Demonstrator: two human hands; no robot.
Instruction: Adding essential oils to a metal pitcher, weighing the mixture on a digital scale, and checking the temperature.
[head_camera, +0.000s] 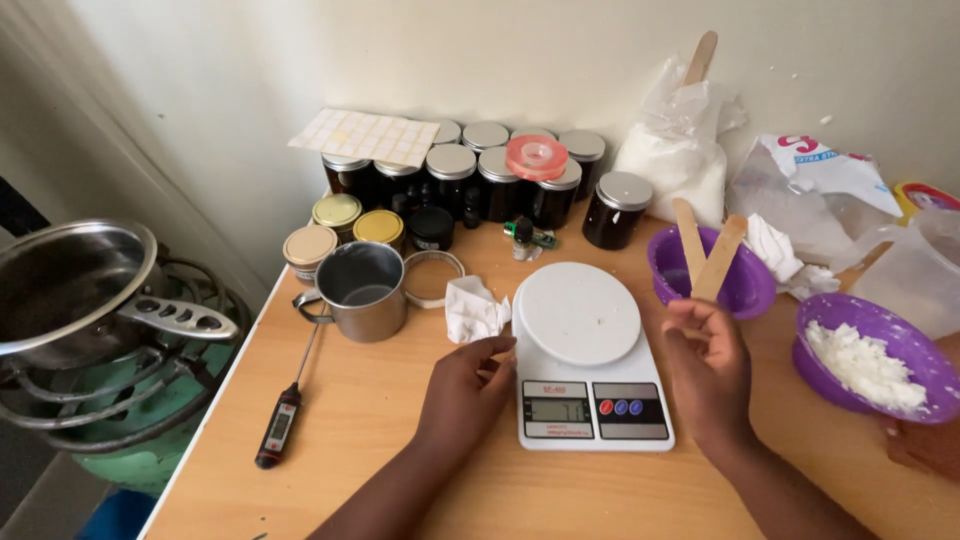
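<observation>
Pale plaster wall (250, 90) behind wooden table (380, 420).

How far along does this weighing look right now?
Done: white flakes sit in a purple bowl, jars stand capped. In hand: left hand and right hand flank the white scale, switched on. Left: its platform is bare and the metal cup looks empty.

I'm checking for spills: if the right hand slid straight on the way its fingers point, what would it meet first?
Probably the two wooden sticks leaning in the nearer purple bowl. The right hand points up and away, its fingertips just short of them; depth is hard to judge.
</observation>
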